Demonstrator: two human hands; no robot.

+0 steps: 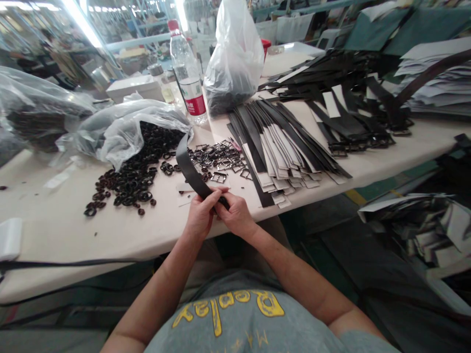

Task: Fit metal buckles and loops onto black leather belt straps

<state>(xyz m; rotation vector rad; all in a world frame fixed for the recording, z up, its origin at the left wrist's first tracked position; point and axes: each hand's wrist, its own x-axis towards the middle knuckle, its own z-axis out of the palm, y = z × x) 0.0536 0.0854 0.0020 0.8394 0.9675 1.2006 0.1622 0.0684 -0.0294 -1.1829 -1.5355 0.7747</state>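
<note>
A black belt strap [193, 172] arches up from between my hands, its free end curving away over the table. My left hand [203, 210] is closed round the strap, thumb on top. Pressed against it, my right hand [235, 212] grips the same end of the strap; fingers hide what lies between them. Just beyond are loose metal buckles [221, 159] in a heap. Left of the strap, small dark rings [128, 186] spill from a clear plastic bag [125, 130]. On the right lies a fanned stack of belt straps [279, 147], many with white ends.
A plastic bottle [189, 78] with a red cap stands behind the buckles, beside an upright tied bag [235, 59]. Farther right lie straps with buckles [353, 122] and a stack of white sheets [434, 78]. A container of scraps [430, 230] stands beyond the table's right edge.
</note>
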